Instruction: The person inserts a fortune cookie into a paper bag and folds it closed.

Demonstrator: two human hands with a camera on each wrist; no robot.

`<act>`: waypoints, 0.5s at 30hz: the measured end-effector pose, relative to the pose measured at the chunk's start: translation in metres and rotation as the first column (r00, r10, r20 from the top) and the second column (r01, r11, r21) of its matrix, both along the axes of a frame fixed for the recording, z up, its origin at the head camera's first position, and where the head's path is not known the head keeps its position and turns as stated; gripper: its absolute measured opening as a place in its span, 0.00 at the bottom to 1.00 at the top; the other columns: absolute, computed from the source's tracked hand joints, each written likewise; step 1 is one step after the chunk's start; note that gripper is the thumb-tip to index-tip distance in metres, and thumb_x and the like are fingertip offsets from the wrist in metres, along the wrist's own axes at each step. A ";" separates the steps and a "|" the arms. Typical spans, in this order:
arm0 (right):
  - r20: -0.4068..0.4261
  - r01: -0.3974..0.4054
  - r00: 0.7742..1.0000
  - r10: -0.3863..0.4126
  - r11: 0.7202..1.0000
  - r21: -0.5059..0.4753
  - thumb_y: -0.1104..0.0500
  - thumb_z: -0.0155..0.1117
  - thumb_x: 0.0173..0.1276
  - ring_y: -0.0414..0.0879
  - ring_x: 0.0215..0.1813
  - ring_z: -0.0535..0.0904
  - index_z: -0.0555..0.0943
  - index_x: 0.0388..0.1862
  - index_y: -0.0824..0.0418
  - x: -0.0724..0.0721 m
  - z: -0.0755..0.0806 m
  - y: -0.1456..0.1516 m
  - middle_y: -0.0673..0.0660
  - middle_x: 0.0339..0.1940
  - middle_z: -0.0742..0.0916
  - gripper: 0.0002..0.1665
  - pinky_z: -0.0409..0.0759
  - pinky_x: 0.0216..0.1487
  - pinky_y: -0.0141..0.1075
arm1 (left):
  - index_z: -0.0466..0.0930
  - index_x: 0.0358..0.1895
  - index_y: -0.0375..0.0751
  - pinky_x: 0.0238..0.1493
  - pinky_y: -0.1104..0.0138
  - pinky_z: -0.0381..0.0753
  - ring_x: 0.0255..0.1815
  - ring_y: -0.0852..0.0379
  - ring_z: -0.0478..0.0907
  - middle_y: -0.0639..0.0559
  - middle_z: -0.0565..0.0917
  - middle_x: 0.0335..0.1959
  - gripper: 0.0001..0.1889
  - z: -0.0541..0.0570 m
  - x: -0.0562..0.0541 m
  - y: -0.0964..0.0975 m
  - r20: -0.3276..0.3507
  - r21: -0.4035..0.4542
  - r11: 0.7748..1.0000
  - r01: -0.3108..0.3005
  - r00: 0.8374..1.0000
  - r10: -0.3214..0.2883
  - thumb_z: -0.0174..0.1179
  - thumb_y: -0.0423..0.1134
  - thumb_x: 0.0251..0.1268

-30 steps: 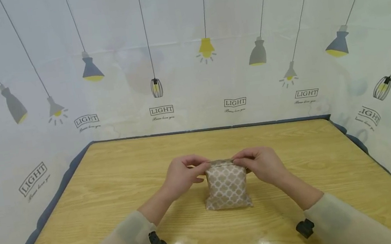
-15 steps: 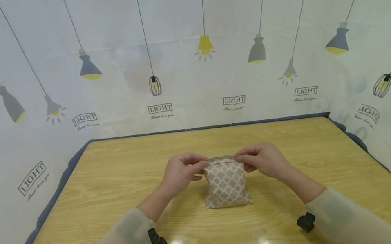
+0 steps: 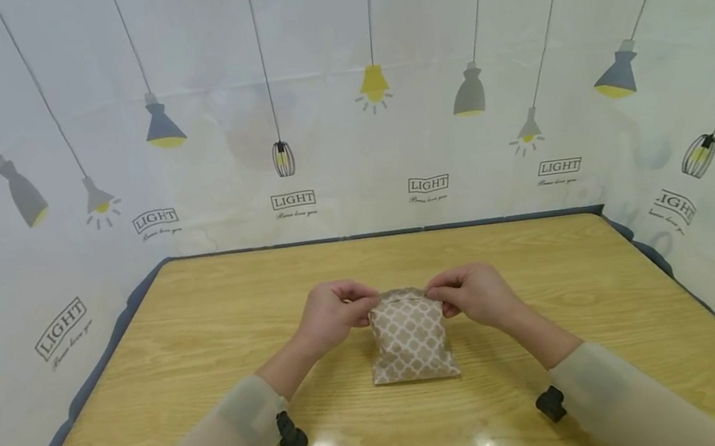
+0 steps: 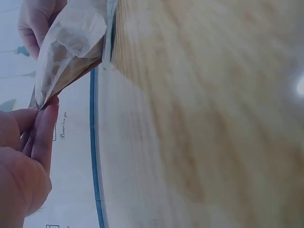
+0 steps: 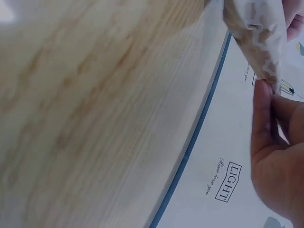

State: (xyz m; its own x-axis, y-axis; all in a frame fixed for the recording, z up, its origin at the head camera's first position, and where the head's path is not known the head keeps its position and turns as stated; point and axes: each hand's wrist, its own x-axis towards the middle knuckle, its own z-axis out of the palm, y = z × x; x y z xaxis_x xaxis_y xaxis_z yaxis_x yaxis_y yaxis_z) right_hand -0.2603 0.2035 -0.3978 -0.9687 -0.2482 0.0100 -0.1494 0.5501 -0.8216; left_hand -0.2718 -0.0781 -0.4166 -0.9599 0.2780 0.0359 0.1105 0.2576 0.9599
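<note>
A small beige bag (image 3: 411, 340) with a white lattice pattern stands on the table, its bottom edge resting on the wood and its top folded over. My left hand (image 3: 335, 318) pinches the top left corner between thumb and fingers. At the top right corner, my right hand (image 3: 479, 297) pinches the bag the same way. In the left wrist view the bag (image 4: 78, 35) bulges out above the pinched corner, and the left hand (image 4: 28, 156) grips its tip. The right wrist view has the right hand (image 5: 280, 142) on the opposite corner. What the bag contains is hidden.
The wood-grain table (image 3: 209, 333) has a dark blue edging (image 3: 306, 242) at the back and sides. Behind it hangs a pale wall covering (image 3: 333, 143) printed with lamps. A small black device (image 3: 292, 436) sits on the left sleeve, another black device (image 3: 551, 404) on the right.
Both hands keep pinching the top corners. The bag's top has shifted slightly left and the folded top edge has changed a little; its bottom stays at nearly the same place.
</note>
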 end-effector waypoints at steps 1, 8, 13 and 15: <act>0.015 0.002 1.000 -0.002 1.000 0.007 0.58 0.70 0.81 0.44 0.35 0.89 0.92 0.53 0.65 -0.001 0.000 -0.001 0.57 0.37 0.93 0.13 0.94 0.45 0.45 | 0.94 0.46 0.40 0.41 0.63 0.94 0.33 0.59 0.89 0.46 0.92 0.42 0.05 0.000 -0.001 0.000 0.008 -0.004 1.000 -0.002 1.000 0.002 0.72 0.34 0.74; 0.076 -0.015 0.997 0.009 0.996 0.084 0.58 0.68 0.82 0.43 0.36 0.90 0.91 0.55 0.65 -0.008 0.000 -0.001 0.56 0.37 0.93 0.13 0.94 0.44 0.44 | 0.94 0.46 0.40 0.39 0.62 0.94 0.34 0.57 0.89 0.47 0.92 0.40 0.05 -0.004 -0.008 0.001 0.051 -0.062 0.998 0.000 0.999 0.003 0.73 0.35 0.74; 0.046 -0.037 0.998 0.031 0.990 0.139 0.60 0.69 0.81 0.43 0.34 0.89 0.93 0.50 0.65 -0.010 0.000 -0.001 0.56 0.33 0.93 0.10 0.94 0.42 0.44 | 0.95 0.45 0.39 0.37 0.64 0.94 0.32 0.58 0.90 0.47 0.94 0.41 0.04 -0.005 -0.010 0.004 0.018 -0.140 0.990 0.016 1.000 -0.013 0.71 0.33 0.74; 0.034 -0.032 0.999 0.027 0.988 0.152 0.61 0.68 0.81 0.43 0.33 0.89 0.93 0.50 0.65 -0.010 0.000 -0.002 0.55 0.32 0.92 0.10 0.94 0.42 0.44 | 0.95 0.44 0.39 0.36 0.64 0.93 0.31 0.58 0.90 0.47 0.94 0.40 0.04 -0.004 -0.010 0.005 0.004 -0.158 0.987 0.015 1.000 -0.014 0.71 0.32 0.74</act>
